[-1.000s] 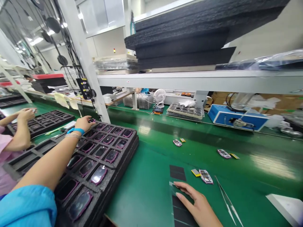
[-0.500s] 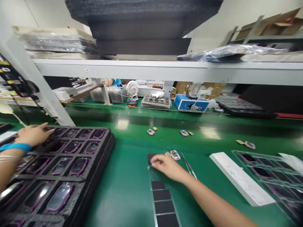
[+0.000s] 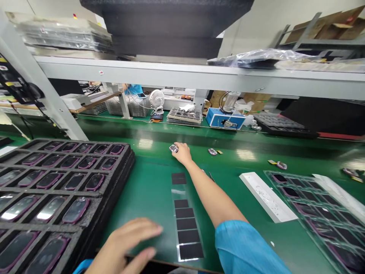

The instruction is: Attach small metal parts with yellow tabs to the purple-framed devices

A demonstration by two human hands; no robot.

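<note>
This is a factory floor, an electronics assembly line. A long green counter (image 3: 154, 182) runs across the whole view, with a second row of work stations behind it. On the left lies a black foam tray (image 3: 127, 163) whose pockets each hold one of many identical purple-rimmed parts (image 3: 76, 210). More of these sit in a clear plastic tray (image 3: 288, 180) on the right and loose on the green surface. A strip of black adhesive squares (image 3: 186, 228) lies in front. A grey metal shelf (image 3: 199, 78) overhead carries stacked black foam sheets (image 3: 171, 26), stacks of clear trays (image 3: 65, 36) and cardboard (image 3: 327, 24). A blue bench device (image 3: 225, 118) and a small white fan (image 3: 156, 99) stand at the far row.
</note>
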